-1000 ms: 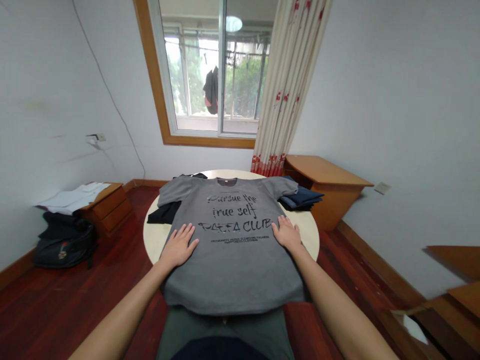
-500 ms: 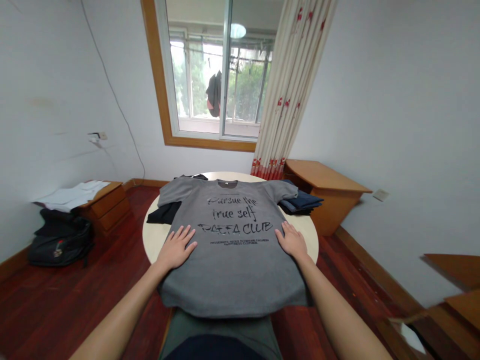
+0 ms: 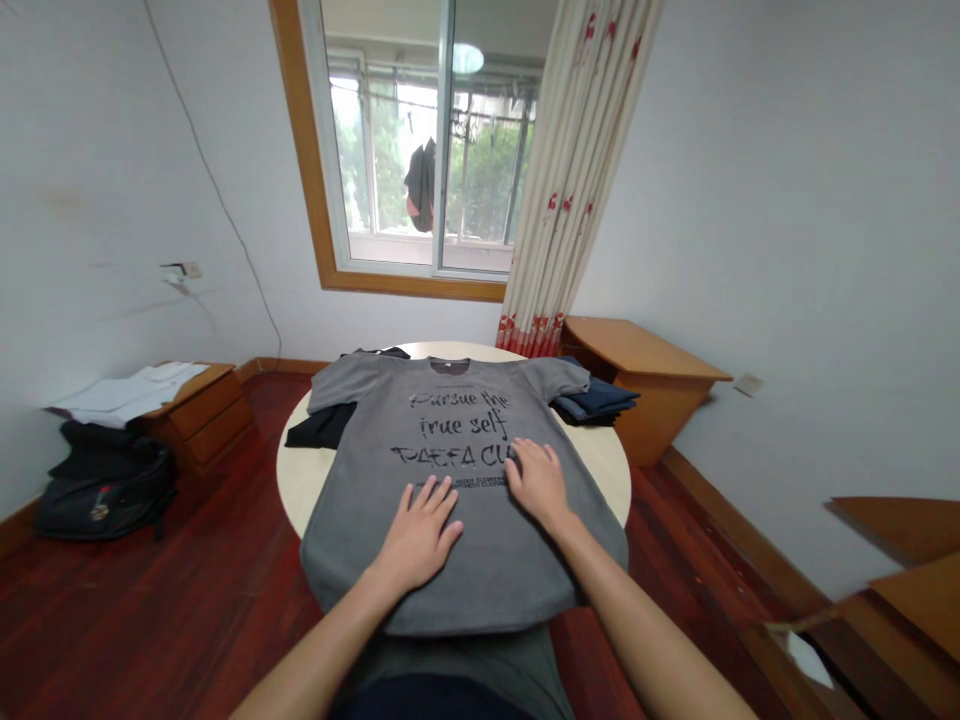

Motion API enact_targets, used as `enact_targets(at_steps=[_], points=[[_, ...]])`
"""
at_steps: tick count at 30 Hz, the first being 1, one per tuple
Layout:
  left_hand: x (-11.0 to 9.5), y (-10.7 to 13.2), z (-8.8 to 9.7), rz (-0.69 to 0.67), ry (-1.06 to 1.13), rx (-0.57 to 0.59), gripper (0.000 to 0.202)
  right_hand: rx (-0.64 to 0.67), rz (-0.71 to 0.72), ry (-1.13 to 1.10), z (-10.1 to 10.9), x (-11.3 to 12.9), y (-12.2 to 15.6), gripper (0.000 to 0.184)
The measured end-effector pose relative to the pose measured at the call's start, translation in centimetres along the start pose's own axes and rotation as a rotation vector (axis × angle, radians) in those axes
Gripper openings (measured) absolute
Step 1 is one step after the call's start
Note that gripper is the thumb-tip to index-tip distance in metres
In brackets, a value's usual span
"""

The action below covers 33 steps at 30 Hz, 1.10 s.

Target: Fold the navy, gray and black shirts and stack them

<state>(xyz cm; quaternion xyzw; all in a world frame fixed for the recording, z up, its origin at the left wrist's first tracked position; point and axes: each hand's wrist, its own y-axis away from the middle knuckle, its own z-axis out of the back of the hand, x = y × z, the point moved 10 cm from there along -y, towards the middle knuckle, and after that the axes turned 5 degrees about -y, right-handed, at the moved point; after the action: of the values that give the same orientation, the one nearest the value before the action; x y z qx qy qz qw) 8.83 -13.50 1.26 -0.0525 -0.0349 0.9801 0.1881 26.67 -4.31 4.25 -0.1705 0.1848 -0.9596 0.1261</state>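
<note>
A grey T-shirt (image 3: 457, 420) with black lettering lies face up and spread flat on a round pale table (image 3: 307, 475), its hem hanging over the near edge. My left hand (image 3: 420, 530) rests palm down on the shirt's lower middle, fingers stretched out. My right hand (image 3: 536, 480) lies flat just right of it, over the end of the printed text, fingers apart. Neither hand holds anything.
A black garment (image 3: 322, 428) lies under the shirt's left sleeve and folded dark blue clothes (image 3: 596, 400) sit at the table's right. A wooden cabinet (image 3: 645, 380) stands behind right, a low drawer unit (image 3: 199, 410) and black bag (image 3: 101, 490) at the left. Window and curtain ahead.
Both hands slid inward from the shirt's side edges toward its middle. They now lie close together on the lower chest area.
</note>
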Motion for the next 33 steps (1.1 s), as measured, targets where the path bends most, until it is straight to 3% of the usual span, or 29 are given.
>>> enact_targets(at_steps=[3,6,15,18,22,25,28,31,33], points=[[-1.5,-0.2,-0.5,-0.013,-0.001,0.003,0.056,0.137,0.093,-0.124,-3.1,5.0,0.4,0.047],[-0.9,0.5,-0.8,-0.014,-0.008,0.012,0.059,0.259,0.11,-0.144,-4.9,5.8,1.0,0.051],[3.6,4.8,-0.7,0.117,-0.051,0.035,0.065,0.284,-0.124,0.02,-2.1,-4.5,2.9,0.06],[5.3,6.4,-0.7,0.184,-0.055,0.087,0.066,0.303,-0.16,0.065,-1.9,-6.1,3.5,0.062],[8.1,6.8,-0.2,0.298,-0.061,0.237,0.075,0.354,-0.193,0.115,-1.7,-6.2,3.0,0.063],[8.5,3.5,1.2,0.265,-0.04,0.256,0.078,0.362,-0.157,0.087,-1.6,-3.6,0.7,0.062],[7.0,-2.7,2.1,0.129,0.016,0.206,0.075,0.339,-0.016,-0.011,-2.4,1.3,-2.8,0.061],[6.2,-8.5,1.5,0.036,0.013,0.152,0.069,0.363,0.073,-0.089,-4.9,4.9,-5.8,0.06],[7.1,-10.8,0.3,0.036,0.0,0.151,0.067,0.379,0.1,-0.105,-6.7,5.3,-6.9,0.06]])
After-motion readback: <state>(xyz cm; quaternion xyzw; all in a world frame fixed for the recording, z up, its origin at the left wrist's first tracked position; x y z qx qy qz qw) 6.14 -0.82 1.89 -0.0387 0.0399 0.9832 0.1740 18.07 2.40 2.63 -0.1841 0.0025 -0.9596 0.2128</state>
